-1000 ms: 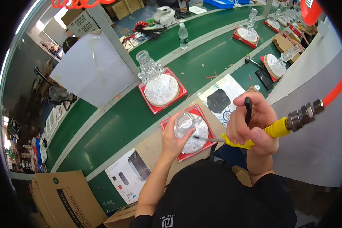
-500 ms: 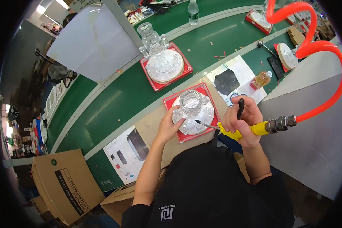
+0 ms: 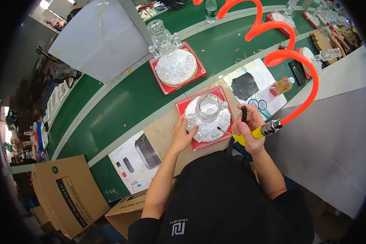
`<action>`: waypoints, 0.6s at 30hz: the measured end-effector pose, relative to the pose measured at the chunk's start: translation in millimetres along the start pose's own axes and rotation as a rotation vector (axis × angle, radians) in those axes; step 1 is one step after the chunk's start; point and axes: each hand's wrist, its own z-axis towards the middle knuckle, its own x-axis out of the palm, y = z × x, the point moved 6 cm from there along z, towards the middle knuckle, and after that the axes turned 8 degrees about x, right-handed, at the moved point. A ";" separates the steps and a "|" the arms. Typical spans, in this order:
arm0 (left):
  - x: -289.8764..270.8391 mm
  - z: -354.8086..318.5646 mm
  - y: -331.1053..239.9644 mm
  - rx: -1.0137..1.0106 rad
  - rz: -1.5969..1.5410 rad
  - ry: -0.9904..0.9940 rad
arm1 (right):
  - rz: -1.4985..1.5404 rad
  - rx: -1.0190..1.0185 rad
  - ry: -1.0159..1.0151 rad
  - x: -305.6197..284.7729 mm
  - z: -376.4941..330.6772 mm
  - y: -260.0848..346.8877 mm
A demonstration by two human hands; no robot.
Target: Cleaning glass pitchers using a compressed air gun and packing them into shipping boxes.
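In front of me, a clear acrylic ornament (image 3: pixel 209 107) with a round, open-topped middle stands on a white disc (image 3: pixel 208 134) in a square red tray (image 3: pixel 182 105). My left hand (image 3: pixel 181 137) holds its left side, thumb on the clear small pieces and fingers along the rim. Wrapped in my right hand (image 3: pixel 253 138) is a yellow air blow gun (image 3: pixel 258 132) with a black lever. Its thin bent nozzle points at the right front of the ornament, with the tip just over the disc. A red coiled air hose (image 3: pixel 313 87) runs up from the gun.
Another clear ornament (image 3: pixel 168 51) stands on a red tray farther back on the green table (image 3: pixel 122 95). A drink bottle (image 3: pixel 281 86) and a black phone (image 3: pixel 297 73) lie to the right. Cardboard boxes (image 3: pixel 69 195) stand at left, and grey panels (image 3: pixel 321 134) flank the right.
My right hand and the blow gun have moved slightly left, bringing the nozzle tip a little right across the disc. The hose has swung left. My left hand stays on the ornament.
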 end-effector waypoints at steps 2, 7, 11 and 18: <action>2.9 -0.5 4.1 -0.076 0.059 0.021 | 0.004 0.018 0.007 -1.6 2.0 -5.7; 16.0 -4.7 11.0 -0.206 -0.037 0.032 | 0.007 0.067 0.031 -4.7 0.2 -21.5; 28.7 -2.3 14.7 -0.203 -0.138 0.025 | 0.016 0.086 0.064 -11.4 -6.6 -33.1; 28.2 1.8 12.4 -0.216 -0.149 0.029 | 0.050 0.180 0.037 -8.2 -13.4 -44.6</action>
